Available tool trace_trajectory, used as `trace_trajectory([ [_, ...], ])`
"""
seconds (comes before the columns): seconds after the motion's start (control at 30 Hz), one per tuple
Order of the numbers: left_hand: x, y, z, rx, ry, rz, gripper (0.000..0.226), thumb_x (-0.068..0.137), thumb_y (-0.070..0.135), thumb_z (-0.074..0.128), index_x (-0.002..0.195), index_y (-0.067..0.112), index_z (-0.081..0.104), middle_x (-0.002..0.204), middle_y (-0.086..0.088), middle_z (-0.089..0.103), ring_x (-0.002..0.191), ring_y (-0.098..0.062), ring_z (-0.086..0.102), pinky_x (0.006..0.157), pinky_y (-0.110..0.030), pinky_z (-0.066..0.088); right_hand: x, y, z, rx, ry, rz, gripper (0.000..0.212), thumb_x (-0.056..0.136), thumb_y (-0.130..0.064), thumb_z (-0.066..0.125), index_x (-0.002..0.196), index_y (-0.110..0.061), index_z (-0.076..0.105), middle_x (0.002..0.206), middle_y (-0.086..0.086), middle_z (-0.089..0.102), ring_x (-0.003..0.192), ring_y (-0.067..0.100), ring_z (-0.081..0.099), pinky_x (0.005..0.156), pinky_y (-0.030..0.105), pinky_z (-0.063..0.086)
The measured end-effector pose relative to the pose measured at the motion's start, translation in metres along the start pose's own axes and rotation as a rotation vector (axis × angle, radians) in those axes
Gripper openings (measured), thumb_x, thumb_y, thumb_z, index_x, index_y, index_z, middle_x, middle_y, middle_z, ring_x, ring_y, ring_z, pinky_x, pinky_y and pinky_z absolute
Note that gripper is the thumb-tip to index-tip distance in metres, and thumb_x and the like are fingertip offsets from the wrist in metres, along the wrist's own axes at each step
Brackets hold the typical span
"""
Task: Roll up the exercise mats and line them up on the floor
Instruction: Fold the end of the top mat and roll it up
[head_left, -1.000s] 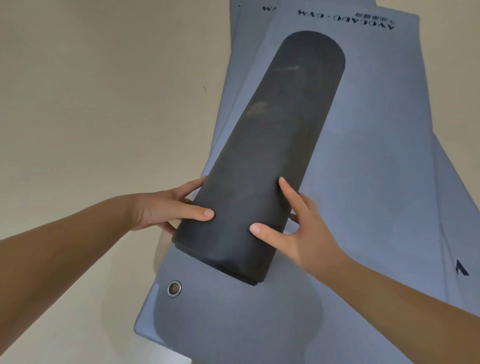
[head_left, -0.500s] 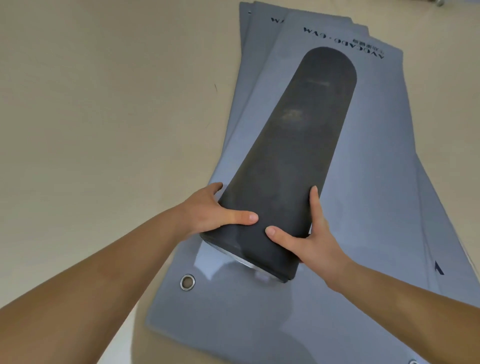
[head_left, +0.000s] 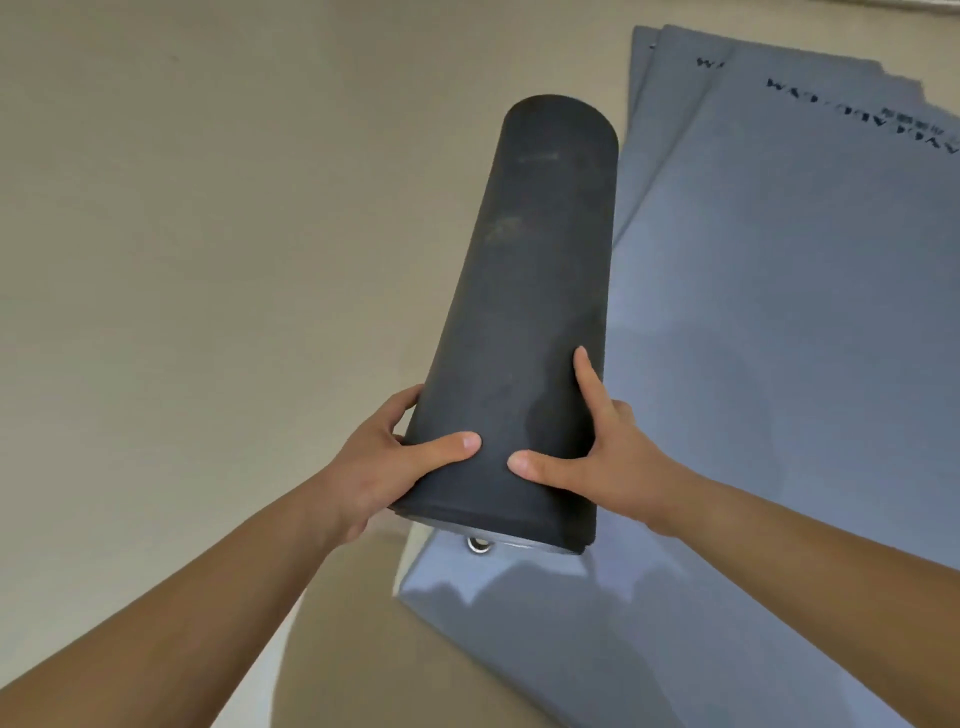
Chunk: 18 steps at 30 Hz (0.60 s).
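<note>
A rolled-up mat (head_left: 530, 291), dark grey outside, is held off the floor and points away from me. My left hand (head_left: 384, 462) grips its near end from the left, thumb on top. My right hand (head_left: 592, 457) grips the same end from the right, fingers spread along the roll. To the right, a stack of flat blue-grey mats (head_left: 779, 322) lies on the floor, dark lettering at the far end. A metal eyelet (head_left: 479, 544) shows just under the roll's near end.
Beige floor (head_left: 208, 260) fills the left half of the view. The flat mats' near corner (head_left: 410, 587) reaches the floor below my hands. Their far edges fan out slightly at the top right.
The rolled mat has been lifted and carried left, from over the middle of the flat mats to their left edge, partly over bare floor. Both hands keep their grip.
</note>
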<state>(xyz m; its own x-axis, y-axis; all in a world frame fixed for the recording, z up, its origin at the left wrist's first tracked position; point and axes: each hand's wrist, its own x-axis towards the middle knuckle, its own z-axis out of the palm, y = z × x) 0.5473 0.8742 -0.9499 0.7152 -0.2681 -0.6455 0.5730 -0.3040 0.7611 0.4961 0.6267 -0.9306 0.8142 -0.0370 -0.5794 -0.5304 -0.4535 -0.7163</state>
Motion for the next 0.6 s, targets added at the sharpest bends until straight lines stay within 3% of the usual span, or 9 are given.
trace_trajectory([
  [0.2,-0.053,-0.044,-0.123,-0.119,0.177,-0.033,0.072,0.075,0.037,0.092,0.137,0.051,0.058,0.12,0.005,0.078,0.106,-0.02,0.077,0.097,-0.042,0.057,0.04,-0.068,0.105,-0.224,-0.273,-0.086,0.146,0.059,-0.069,0.091,0.139,-0.071,-0.031,0.163,-0.007,0.015,0.15,0.02,0.031,0.122,0.043,0.034],
  [0.3,-0.08,-0.07,-0.177,-0.138,0.274,-0.059,0.072,0.073,0.041,0.094,0.137,0.042,0.062,0.123,0.008,0.077,0.109,-0.019,0.076,0.103,-0.046,0.056,0.043,-0.098,0.162,-0.297,-0.274,-0.154,0.14,0.064,-0.068,0.088,0.145,-0.067,-0.025,0.161,-0.002,0.017,0.148,0.021,0.031,0.121,0.038,0.032],
  [0.37,-0.092,-0.088,-0.206,-0.107,0.342,-0.113,0.086,0.062,0.057,0.094,0.139,0.034,0.062,0.122,0.005,0.077,0.108,-0.019,0.076,0.103,-0.046,0.056,0.041,-0.119,0.193,-0.339,-0.237,-0.221,0.138,0.064,-0.067,0.088,0.153,-0.062,-0.017,0.167,-0.005,-0.002,0.156,0.018,0.015,0.122,0.035,0.026],
  [0.47,-0.108,-0.1,-0.234,0.114,0.576,-0.158,0.103,0.066,0.065,0.091,0.15,0.021,0.051,0.14,0.0,0.064,0.122,-0.019,0.065,0.102,-0.038,0.052,0.041,-0.149,0.226,-0.489,-0.146,-0.323,0.137,0.057,-0.079,0.084,0.156,-0.06,-0.009,0.167,-0.006,-0.027,0.159,0.019,-0.007,0.124,0.043,0.023],
  [0.53,-0.12,-0.093,-0.236,0.392,0.744,-0.049,0.093,0.075,0.057,0.087,0.153,0.025,0.048,0.149,0.005,0.055,0.129,-0.018,0.058,0.103,-0.038,0.05,0.043,-0.163,0.242,-0.578,-0.085,-0.362,0.136,0.053,-0.088,0.077,0.157,-0.057,-0.005,0.167,-0.003,-0.022,0.157,0.026,-0.006,0.123,0.047,0.026],
  [0.6,-0.131,-0.084,-0.221,0.545,0.684,0.075,0.087,0.076,0.059,0.083,0.151,0.034,0.047,0.146,0.013,0.055,0.128,-0.013,0.057,0.102,-0.034,0.049,0.046,-0.171,0.251,-0.603,-0.02,-0.425,0.128,0.054,-0.092,0.072,0.158,-0.057,0.006,0.166,0.0,-0.009,0.153,0.03,0.001,0.121,0.047,0.028],
])
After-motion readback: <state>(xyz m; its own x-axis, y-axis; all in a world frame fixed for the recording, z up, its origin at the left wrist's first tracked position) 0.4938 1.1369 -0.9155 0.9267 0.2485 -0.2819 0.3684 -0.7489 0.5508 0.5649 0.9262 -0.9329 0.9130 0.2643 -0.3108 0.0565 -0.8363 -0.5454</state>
